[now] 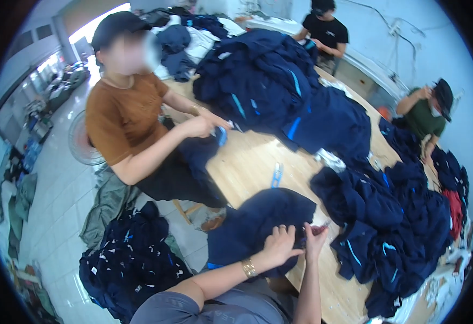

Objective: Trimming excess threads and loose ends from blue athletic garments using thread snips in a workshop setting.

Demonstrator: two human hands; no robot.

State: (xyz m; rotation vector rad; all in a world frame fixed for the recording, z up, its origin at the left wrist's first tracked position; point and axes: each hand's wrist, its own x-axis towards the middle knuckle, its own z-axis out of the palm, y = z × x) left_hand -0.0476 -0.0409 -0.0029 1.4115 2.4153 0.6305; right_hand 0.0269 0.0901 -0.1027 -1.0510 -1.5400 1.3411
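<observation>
A dark navy garment (pixel 258 213) lies spread over the near table edge in front of me. My left hand (pixel 281 245) rests flat on it, fingers stretched forward and thumb out to the side. Close by, at the garment's right edge, my right hand (pixel 316 243) is closed around a small red tool (pixel 318 229) that looks like thread snips; its tip points away to the right. Fingers hide most of the tool. Beyond the garment, a slim light-blue and white object (pixel 277 175) lies on the wooden table (pixel 247 156).
Heaps of navy garments with blue trim (pixel 263 70) cover the far table, and another pile (pixel 393 221) lies right. A navy pile (pixel 131 259) sits at floor level left. A co-worker in brown (pixel 131 113) handles cloth across the corner; two more people work farther right.
</observation>
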